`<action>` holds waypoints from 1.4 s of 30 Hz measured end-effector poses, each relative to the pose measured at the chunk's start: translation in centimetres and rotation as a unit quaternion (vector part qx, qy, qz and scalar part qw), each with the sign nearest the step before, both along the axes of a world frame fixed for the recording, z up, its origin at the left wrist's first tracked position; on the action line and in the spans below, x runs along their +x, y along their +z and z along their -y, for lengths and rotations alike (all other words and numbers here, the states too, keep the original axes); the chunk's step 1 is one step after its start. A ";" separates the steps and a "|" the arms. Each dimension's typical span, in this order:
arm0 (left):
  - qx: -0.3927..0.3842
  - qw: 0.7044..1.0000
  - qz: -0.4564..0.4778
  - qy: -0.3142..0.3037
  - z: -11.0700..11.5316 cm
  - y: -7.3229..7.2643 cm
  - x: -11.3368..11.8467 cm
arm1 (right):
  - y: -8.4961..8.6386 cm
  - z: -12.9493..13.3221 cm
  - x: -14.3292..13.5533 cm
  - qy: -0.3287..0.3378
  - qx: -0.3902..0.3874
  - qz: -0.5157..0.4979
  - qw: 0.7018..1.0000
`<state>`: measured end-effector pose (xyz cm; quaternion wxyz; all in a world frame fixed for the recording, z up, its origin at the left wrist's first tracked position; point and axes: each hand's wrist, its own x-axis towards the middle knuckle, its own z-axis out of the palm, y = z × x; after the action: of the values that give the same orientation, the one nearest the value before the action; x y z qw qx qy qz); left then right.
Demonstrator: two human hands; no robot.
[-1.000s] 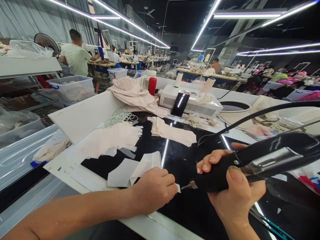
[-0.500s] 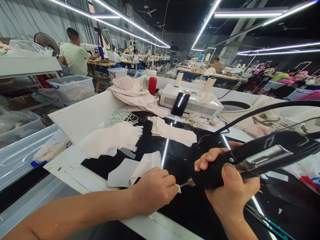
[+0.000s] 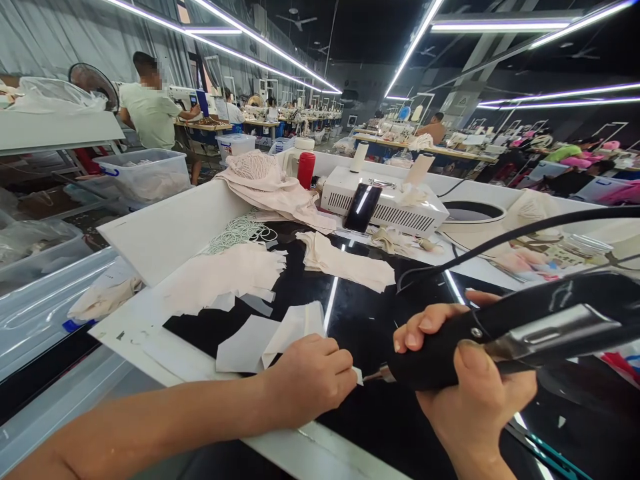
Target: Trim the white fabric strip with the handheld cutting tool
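Note:
My left hand is closed in a pinch on a cream fabric piece near the front edge of the black table top. A small pale end of the piece sticks out past the fingertips. Beneath and to the left lies a white sheet-like piece. My right hand is wrapped round a black corded hand tool with a silver lever along its body. Its thin metal tip points left and ends right by the fabric end; whether they touch I cannot tell.
Behind lie a pile of cut fabric pieces, a folded fabric stack and green cord. A phone leans on a white vented box. Teal-handled scissors lie at lower right. Further off, a person sits at a machine.
My right hand and the hand tool have shifted slightly right and down, drawing the tip a little rightward. My left hand and the fabric have hardly moved.

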<state>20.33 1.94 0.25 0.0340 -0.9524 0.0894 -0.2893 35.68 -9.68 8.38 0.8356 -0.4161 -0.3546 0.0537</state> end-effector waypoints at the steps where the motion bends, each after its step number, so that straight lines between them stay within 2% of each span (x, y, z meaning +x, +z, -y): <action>1: 0.000 1.000 -0.001 0.001 0.0 0.0 0.0 | -0.1 0.0 -0.1 0.002 -0.002 0.003 1.000; 8: -0.017 1.000 0.003 -0.005 -0.4 -0.4 0.1 | -0.3 0.1 -0.1 0.003 -0.009 0.013 1.000; 15: -0.054 0.998 -0.004 -0.024 -2.1 -0.2 -0.5 | -0.1 0.7 -0.2 -0.009 -0.012 0.005 1.000; 21: -0.057 0.998 -0.015 -0.030 -3.2 -0.5 -1.0 | 0.0 1.3 -0.3 -0.025 -0.029 -0.015 0.999; 29: -0.064 0.997 -0.014 -0.031 -3.1 -1.3 -0.6 | 0.2 1.7 0.0 -0.048 -0.048 -0.030 0.997; 36: -0.080 0.996 -0.005 -0.027 -2.9 -1.4 -0.6 | 1.2 -0.2 -0.1 -0.077 -0.034 -0.035 0.996; 42: -0.078 0.997 0.001 -0.025 -2.7 -1.7 -0.4 | 0.7 -1.9 -0.5 -0.059 -0.029 -0.021 0.998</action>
<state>19.93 4.63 -1.49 -0.0472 -0.9494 0.0905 -0.2970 35.17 -7.77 9.09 0.8323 -0.4591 -0.3099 0.0231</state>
